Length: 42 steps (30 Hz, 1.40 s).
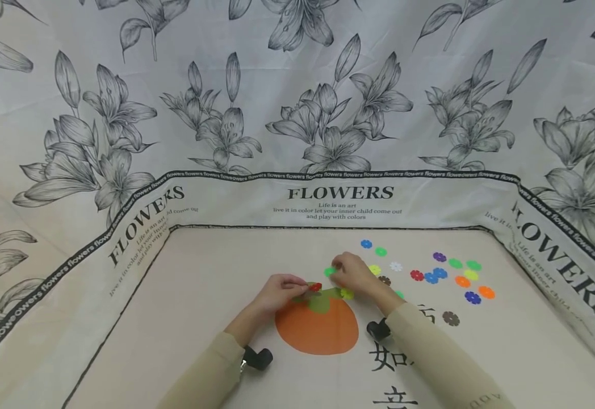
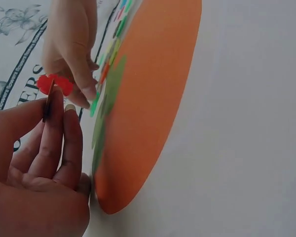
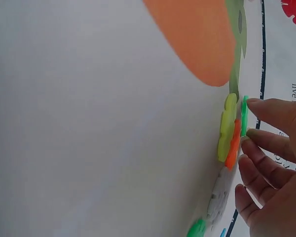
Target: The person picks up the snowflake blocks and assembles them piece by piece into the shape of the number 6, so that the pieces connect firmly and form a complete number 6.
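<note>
L hand [image 1: 279,292]: thumb & fingertips are closed in a narrow pinch on a red disc [image 2: 56,85], flower-shaped, held raised off the worktop [image 1: 200,284] nr the far side of the printed fruit [image 1: 318,329]. A thin brown pc [image 2: 47,106] is also pinched there, seen edge-on in the L wrist view; whether it's joined to the red disc can't be told. R hand [image 1: 352,272]: a green disc [image 3: 244,116] is gripped by its rim btwn thumb & index, other fingers loosely bent; whether it's lifted can't be told. It's seen beyond the fruit, toward the worktop's far edge.

Just beside the green disc, a yellow-green disc [image 3: 227,127] & an orange disc [image 3: 233,144] are seen nearly edge-on, w/ a white disc [image 3: 218,195] nr them. Btwn the R hand & the far edge, a blue disc [image 1: 366,244] is placed. Toward the far R corner more discs are scattered, incl. a purple disc [image 1: 439,257] & a dark blue disc [image 1: 473,297]; a dark brown disc [image 1: 451,318] is set closer to the R sleeve [image 1: 440,352].

Black characters [image 1: 392,358] are printed R of the fruit. The far edge is bordered by a flowered curtain [image 1: 226,199] marked "FLOWERS". Black wrist units [image 1: 258,359] are worn by both arms.
</note>
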Each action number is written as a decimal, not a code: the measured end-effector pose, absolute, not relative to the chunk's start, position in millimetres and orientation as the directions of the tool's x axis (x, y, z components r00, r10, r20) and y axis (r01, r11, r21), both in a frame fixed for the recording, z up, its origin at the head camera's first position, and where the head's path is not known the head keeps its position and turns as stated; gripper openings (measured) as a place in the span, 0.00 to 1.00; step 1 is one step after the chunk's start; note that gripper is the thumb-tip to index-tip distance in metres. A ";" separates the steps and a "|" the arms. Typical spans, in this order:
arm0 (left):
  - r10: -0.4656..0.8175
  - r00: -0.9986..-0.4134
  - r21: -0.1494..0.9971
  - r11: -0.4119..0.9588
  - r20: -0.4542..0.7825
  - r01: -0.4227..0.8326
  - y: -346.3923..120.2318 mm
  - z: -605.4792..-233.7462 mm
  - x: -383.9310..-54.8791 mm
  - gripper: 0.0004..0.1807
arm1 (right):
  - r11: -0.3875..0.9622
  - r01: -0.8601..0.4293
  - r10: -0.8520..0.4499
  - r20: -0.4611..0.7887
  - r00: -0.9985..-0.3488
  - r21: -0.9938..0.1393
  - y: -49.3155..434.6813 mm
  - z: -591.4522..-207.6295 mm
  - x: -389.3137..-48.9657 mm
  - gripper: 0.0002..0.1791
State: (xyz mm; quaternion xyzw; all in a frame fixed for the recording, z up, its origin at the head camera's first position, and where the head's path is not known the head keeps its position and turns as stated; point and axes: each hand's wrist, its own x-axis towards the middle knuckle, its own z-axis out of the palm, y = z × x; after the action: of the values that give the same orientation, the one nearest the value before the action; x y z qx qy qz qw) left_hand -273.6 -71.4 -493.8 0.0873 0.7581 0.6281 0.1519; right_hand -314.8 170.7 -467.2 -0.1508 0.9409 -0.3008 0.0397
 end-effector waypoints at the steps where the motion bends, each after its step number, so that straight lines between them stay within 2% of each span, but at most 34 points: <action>1: 0.325 -0.938 0.978 0.198 -0.122 -0.058 -70.5 -494.2 -274.0 0.12 | 0.783 -0.244 -0.296 0.003 -0.955 -0.573 169.7 -467.6 -316.0 0.18; 11: 0.349 -0.929 0.979 0.196 -0.125 -0.058 -73.4 -493.9 -275.4 0.12 | 0.761 -0.204 -0.275 -0.023 -0.961 -0.616 168.3 -467.3 -318.9 0.15; 17: 0.371 -0.918 0.981 0.176 -0.138 -0.077 -80.0 -491.0 -275.2 0.13 | 0.688 -0.254 -0.304 0.048 -0.951 -0.680 170.5 -464.8 -313.7 0.09; 21: 0.383 -0.914 0.983 0.167 -0.134 -0.073 -80.9 -492.6 -276.2 0.13 | 0.631 -0.265 -0.308 0.078 -0.948 -0.729 174.0 -463.8 -306.5 0.10; 29: 0.392 -0.913 0.987 0.151 -0.116 -0.060 -78.4 -498.1 -277.1 0.12 | 0.449 -0.156 -0.350 -0.012 -0.937 -0.880 179.8 -457.8 -283.4 0.17; 42: 0.398 -0.909 0.985 0.163 -0.123 -0.062 -80.5 -498.6 -275.3 0.13 | 0.295 0.006 -0.378 -0.122 -0.918 -0.955 175.2 -460.8 -259.3 0.19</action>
State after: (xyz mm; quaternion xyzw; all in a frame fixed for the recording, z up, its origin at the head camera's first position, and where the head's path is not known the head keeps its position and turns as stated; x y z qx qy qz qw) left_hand -275.3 -80.5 -498.6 0.1136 0.7407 0.6370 0.1805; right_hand -259.3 175.2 -460.8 -0.1182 0.7877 -0.5817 0.1650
